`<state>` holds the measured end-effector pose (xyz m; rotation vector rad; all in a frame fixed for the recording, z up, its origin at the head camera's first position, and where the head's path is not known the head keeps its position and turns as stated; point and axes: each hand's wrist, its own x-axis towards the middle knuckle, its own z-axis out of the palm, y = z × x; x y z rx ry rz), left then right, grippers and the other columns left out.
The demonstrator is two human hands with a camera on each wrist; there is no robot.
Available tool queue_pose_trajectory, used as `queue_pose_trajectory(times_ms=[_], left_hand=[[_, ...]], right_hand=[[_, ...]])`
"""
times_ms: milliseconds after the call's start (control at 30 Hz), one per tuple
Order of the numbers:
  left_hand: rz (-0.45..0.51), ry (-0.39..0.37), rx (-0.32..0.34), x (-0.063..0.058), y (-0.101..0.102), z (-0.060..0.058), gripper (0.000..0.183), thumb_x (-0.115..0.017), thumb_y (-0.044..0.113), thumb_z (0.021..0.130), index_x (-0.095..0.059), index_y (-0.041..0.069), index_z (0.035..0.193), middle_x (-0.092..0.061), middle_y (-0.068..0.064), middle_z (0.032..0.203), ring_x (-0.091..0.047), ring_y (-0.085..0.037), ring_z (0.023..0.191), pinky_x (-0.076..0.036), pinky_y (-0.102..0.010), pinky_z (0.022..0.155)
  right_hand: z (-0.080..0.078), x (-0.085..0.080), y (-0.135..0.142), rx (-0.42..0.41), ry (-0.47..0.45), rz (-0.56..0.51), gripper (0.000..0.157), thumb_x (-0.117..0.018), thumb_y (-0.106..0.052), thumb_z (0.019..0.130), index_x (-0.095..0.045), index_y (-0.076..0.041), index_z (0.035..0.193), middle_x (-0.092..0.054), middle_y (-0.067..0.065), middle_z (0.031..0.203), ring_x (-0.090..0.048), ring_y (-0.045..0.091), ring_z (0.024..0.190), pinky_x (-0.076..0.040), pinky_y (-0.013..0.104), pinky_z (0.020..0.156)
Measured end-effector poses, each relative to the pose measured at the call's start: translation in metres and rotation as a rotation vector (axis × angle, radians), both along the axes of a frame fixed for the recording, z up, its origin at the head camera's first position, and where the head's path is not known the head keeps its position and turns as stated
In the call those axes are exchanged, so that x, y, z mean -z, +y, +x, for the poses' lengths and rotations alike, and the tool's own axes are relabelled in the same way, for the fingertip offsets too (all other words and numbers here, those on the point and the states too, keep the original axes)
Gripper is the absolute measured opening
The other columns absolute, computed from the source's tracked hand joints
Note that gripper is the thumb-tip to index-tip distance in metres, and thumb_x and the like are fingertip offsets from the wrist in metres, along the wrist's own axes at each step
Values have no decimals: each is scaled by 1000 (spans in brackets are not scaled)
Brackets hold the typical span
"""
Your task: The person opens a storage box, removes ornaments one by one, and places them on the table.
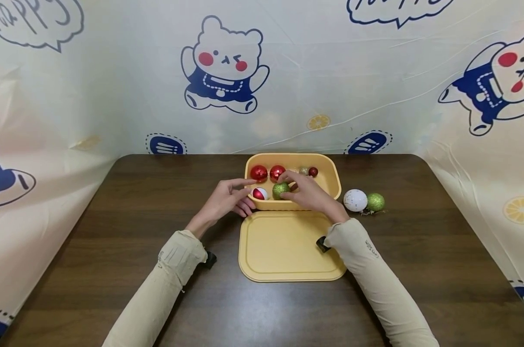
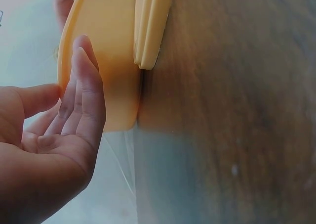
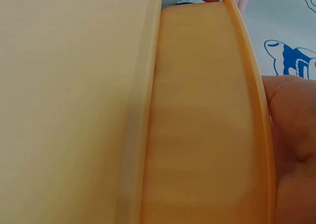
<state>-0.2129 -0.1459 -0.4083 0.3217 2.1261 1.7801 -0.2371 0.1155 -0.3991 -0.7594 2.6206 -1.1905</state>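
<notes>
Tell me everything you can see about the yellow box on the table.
The yellow box is an open, rounded-corner tub, seemingly smooth matte plastic, upright at the table's far middle. Its matching lid lies flat just in front. Inside are two shiny red baubles, a red-and-white one, a green glitter one and smaller ones behind. The left hand touches its near left wall; the right hand reaches over its rim.

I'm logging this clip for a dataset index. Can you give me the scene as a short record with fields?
surface: dark wooden table
container: yellow box, open, holding baubles
lid: yellow lid, flat on the table in front of the box
left hand: at the box's left front corner, fingers straight
right hand: reaching into the box, at the green glitter bauble
outside box: white bauble and green bauble, to its right
</notes>
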Motion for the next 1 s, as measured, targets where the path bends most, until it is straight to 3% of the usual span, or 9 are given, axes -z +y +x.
queue_pose_trajectory(times_ms=[167,400,600,1000], left_hand=[[2,2,-5,-1,1,0,38,-49,14,106,-52,3,143,-70,-31,88,-72,-31,66,-61,-42,61],[-2,-4,-11,-1,2,1,39,-51,13,105,-52,3,143,-70,-30,89,-71,-28,65,-62,-40,61],[-4,1,-9,-2,1,2,38,-49,15,106,-52,3,143,-69,-33,90,-72,-31,66,-61,-41,61],[-16,0,-12,-2,1,2,39,-52,15,105,-53,4,143,-71,-25,86,-72,-30,67,-62,-41,63]], right_hand=[[1,-1,1,17,19,5,29,-69,-4,93,-58,-5,120,-64,18,121,-66,33,107,-56,45,90],[1,-2,3,15,10,71,40,-67,-7,95,-61,-6,135,-63,18,121,-66,34,104,-56,45,90],[0,-2,2,10,26,87,36,-67,-10,96,-63,-6,132,-65,16,118,-66,32,101,-57,44,87],[1,-1,4,45,77,53,32,-70,-9,93,-66,-4,124,-66,16,114,-67,31,100,-56,44,89]])
